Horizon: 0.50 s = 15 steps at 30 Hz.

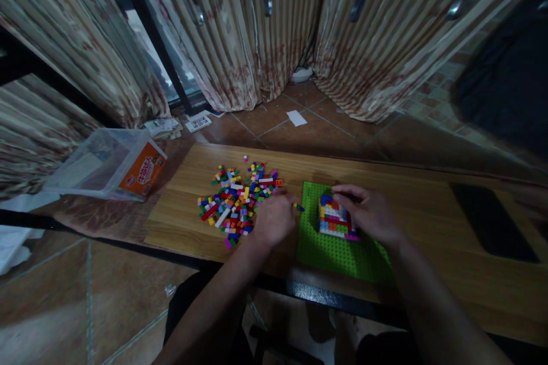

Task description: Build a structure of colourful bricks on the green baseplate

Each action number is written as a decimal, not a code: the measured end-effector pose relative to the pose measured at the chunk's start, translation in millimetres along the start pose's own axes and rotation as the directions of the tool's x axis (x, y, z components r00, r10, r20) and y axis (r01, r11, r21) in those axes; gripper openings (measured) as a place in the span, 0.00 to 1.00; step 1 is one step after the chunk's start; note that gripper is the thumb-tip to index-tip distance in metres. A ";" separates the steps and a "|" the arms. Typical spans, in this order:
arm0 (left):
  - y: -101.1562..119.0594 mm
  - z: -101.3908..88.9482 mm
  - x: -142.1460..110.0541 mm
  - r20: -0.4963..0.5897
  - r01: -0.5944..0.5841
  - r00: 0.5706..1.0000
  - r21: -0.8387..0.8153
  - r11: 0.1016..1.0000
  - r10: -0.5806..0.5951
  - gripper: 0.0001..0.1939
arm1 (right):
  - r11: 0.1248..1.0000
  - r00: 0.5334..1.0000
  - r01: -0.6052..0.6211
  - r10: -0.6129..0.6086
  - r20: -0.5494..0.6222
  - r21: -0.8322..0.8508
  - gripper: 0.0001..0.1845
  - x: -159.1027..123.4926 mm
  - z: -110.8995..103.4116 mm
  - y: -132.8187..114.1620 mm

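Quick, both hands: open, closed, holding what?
Left hand: curled beside the brick pile; can't tell what it holds.
Right hand: at the brick block; can't tell if gripping.

Patterned curtains (pixel 240 40), white paper (pixel 297 118) on tiled floor (pixel 47 279); black rectangle (pixel 492 220)

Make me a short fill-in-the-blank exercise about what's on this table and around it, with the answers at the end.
1. The right hand is at the brick build on a baseplate coloured ____.
2. The hand beside the loose bricks is the person's ____ one.
3. The clear plastic bin bears a label coloured ____.

Missing words: green; left; orange.
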State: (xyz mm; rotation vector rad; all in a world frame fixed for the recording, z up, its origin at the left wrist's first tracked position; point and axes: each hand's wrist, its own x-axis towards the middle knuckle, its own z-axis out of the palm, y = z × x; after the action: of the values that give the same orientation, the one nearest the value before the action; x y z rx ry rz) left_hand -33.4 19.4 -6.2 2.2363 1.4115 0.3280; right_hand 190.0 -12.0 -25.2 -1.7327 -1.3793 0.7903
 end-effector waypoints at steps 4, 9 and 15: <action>1.8 -1.4 4.2 -0.008 -0.008 1.000 -0.566 0.824 0.004 0.08 | 0.983 0.956 0.173 -0.153 -0.251 0.060 0.11 -8.6 6.9 -19.2; 11.2 -1.0 3.3 0.061 0.085 0.995 -0.934 0.348 -0.078 0.10 | 0.949 0.966 0.251 -0.234 -0.105 0.189 0.11 -25.8 25.0 -43.2; 21.1 0.4 -2.4 0.179 0.192 0.976 -0.976 0.100 -0.124 0.16 | 0.926 0.981 0.196 -0.185 -0.064 0.324 0.07 -34.3 33.4 -47.9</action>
State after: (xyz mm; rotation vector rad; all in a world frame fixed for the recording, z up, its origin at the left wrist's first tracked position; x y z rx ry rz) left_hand -17.8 9.6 4.4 0.8687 0.8399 0.8406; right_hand 130.5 -33.6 -0.9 -1.3265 -1.2875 0.8267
